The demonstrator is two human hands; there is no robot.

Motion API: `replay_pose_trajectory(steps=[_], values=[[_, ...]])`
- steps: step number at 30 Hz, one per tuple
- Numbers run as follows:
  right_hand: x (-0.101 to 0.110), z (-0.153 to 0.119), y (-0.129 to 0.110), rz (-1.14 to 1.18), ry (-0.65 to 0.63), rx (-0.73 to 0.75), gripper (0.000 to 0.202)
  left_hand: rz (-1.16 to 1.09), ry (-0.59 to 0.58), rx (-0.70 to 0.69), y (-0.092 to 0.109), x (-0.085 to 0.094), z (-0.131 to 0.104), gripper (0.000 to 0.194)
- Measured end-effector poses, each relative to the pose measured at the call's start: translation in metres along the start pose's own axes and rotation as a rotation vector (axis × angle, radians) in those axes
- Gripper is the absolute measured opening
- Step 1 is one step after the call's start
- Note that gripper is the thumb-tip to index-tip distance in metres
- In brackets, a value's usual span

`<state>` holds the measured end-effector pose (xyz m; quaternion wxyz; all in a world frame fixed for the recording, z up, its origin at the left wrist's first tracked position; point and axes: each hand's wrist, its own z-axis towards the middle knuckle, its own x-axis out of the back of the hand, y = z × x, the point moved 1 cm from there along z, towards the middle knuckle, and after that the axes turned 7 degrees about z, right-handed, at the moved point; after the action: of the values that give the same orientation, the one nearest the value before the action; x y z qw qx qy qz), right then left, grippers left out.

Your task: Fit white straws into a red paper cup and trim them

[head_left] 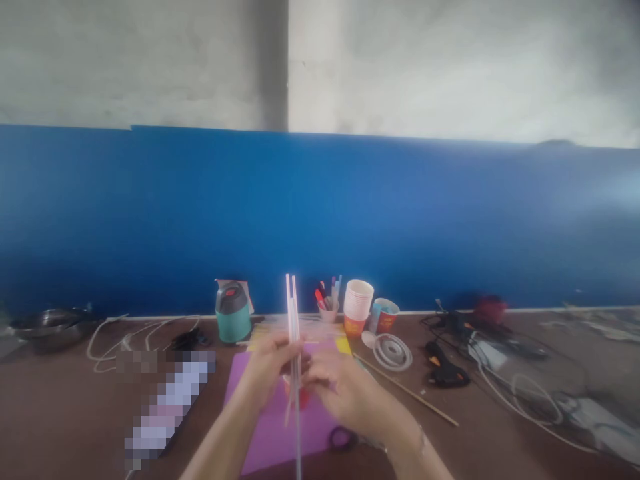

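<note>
My left hand point(275, 360) is closed around a few long, thin white straws point(294, 313), held upright over the purple sheet. My right hand point(335, 383) has its fingers curled against the straws' lower part, pinching there, with some motion blur. One long thin length runs down toward the bottom edge of the view. Just behind and below the fingers is something red point(303, 398), probably a paper cup, mostly hidden by the hands and straws. A purple sheet point(270, 440) lies flat under both hands. Beside my right wrist are dark scissor handles point(342, 438).
At the back stand a teal jug point(233, 320), a pen cup point(328, 310), stacked paper cups point(357, 307) and another cup point(387, 317). To the right lie a tape roll point(393, 352), a wooden stick point(410, 392), a glue gun point(445, 367) and loose cables. Metal bowls point(50, 327) sit far left.
</note>
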<state>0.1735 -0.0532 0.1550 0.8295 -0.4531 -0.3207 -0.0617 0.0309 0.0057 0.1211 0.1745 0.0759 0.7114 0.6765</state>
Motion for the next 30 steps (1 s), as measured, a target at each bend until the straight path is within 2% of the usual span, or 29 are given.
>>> replay_pose_trajectory(steps=[3,9,13,16,18,21,24,30], values=[[0.002,-0.001,0.002,0.112,-0.038,-0.008,0.023,0.033,-0.036,0.025,0.002,0.000,-0.002,0.030],[0.008,-0.001,0.023,0.052,0.143,-0.183,0.011,-0.049,0.015,0.044,0.007,0.001,-0.004,0.032],[0.008,-0.003,0.030,0.042,0.152,-0.254,0.007,-0.007,-0.048,0.074,0.006,0.000,-0.003,0.037],[0.009,-0.001,0.032,0.051,0.148,-0.305,0.010,0.003,-0.040,0.068,0.005,0.002,-0.002,0.041],[0.010,0.002,0.034,0.118,0.180,-0.323,0.016,0.027,-0.055,0.057,0.004,0.003,-0.001,0.040],[0.009,0.008,0.037,0.260,0.272,-0.304,0.024,0.120,-0.144,0.063,0.000,0.001,-0.002,0.036],[0.006,0.012,0.040,0.311,0.310,-0.279,0.024,0.209,-0.217,0.091,-0.005,-0.006,-0.005,0.037],[0.003,0.010,0.046,0.480,0.348,-0.392,0.021,0.256,-0.234,0.166,-0.008,-0.019,-0.011,0.035]])
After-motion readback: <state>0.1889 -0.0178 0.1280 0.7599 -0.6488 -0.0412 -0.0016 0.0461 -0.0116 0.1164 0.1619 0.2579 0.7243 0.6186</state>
